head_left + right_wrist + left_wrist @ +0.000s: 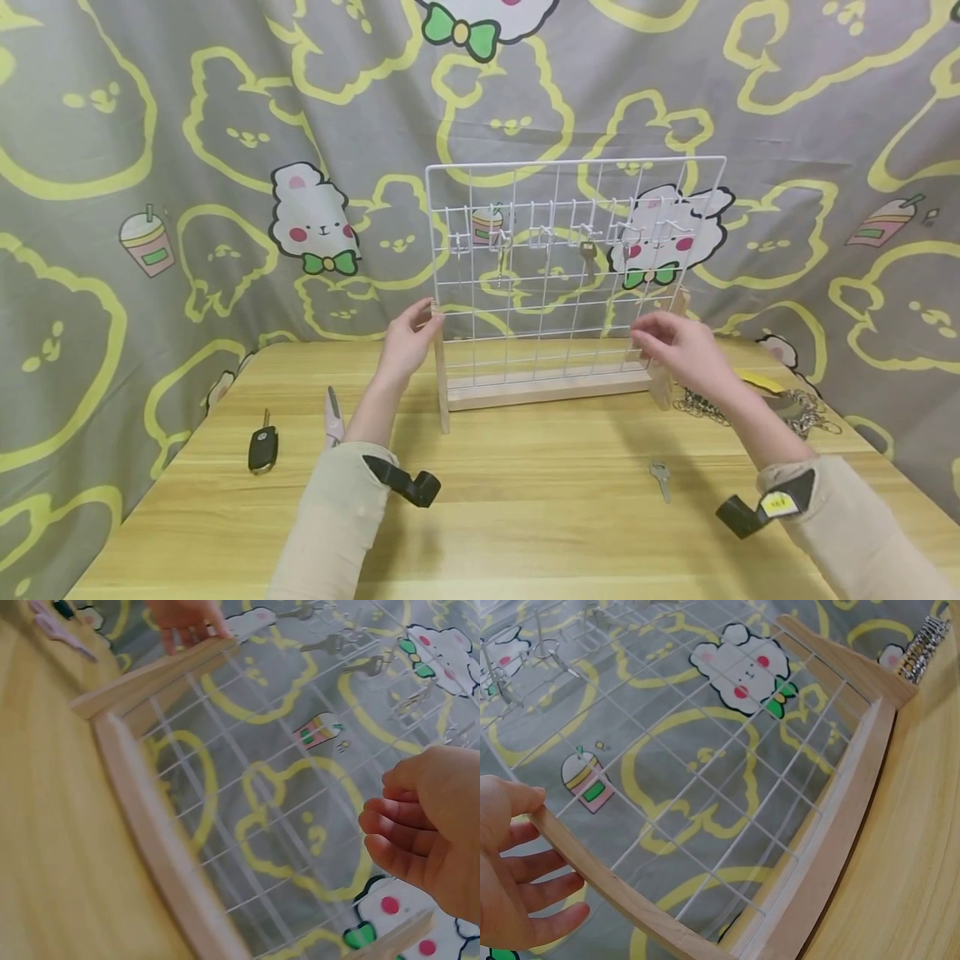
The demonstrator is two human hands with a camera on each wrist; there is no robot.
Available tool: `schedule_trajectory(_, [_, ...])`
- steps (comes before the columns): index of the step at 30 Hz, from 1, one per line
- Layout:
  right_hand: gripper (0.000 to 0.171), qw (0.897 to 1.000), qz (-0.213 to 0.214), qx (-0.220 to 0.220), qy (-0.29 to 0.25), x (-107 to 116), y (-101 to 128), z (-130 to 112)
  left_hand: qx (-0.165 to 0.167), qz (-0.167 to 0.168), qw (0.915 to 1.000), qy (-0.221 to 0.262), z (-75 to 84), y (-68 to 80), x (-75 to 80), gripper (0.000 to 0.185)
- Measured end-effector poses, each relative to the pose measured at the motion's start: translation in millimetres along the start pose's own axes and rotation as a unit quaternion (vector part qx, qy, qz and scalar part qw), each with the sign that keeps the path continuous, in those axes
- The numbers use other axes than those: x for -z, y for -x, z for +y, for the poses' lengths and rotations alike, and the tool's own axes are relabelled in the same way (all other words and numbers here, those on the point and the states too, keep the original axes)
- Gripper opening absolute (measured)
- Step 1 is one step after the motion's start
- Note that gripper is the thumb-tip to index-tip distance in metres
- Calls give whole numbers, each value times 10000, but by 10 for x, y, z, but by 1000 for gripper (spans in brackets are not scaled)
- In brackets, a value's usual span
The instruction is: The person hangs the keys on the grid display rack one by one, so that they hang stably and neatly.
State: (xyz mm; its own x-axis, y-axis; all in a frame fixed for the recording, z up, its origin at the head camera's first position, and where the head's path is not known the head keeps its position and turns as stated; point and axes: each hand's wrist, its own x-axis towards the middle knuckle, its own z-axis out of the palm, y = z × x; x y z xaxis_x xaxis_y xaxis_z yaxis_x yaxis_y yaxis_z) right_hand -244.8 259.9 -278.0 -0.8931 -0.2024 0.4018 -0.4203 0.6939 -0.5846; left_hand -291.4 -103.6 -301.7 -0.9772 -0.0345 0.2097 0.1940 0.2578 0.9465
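A white wire grid rack stands upright on a wooden base, with wooden posts at both ends. My left hand is at the top of the left post, thumb on one side and index finger on the other, pinching it; the other fingers are loosely spread. Near the right post, my right hand hovers in front of the grid, fingers loosely bent, nothing held. White hooks line the grid's upper part. Keys hang there, among them a dark-headed key.
A black car key and scissors lie on the table to the left. One loose key lies at front right. Behind my right forearm are a heap of metal rings and chains and a yellow item. A patterned curtain hangs behind.
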Motion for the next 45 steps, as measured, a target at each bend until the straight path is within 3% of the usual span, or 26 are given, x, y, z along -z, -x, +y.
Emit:
schedule_trajectory(10, [25, 9977, -476, -461, -153, -153, 490, 311, -90, 39, 9999, 112, -11, -3, -5, 50])
schedule_trajectory(22, [28, 9892, -1024, -886, -560, -276, 839, 663, -122, 11, 9999, 54, -2, 5, -10, 50])
schedule_trajectory(30, [30, 9922, -899, -856, -138, -353, 964, 809, -84, 7, 9999, 91, -8, 1, -18, 50])
schedule_trajectory(36, [35, 9927, -847, -852, -133, -400, 1000, 927, -60, 36, 9999, 103, -13, 3, -14, 51])
schedule_trajectory(45, [39, 9850, -1327, -1050, -336, -480, 1019, 1044, -15, 32, 10000, 54, 11, 14, -15, 51])
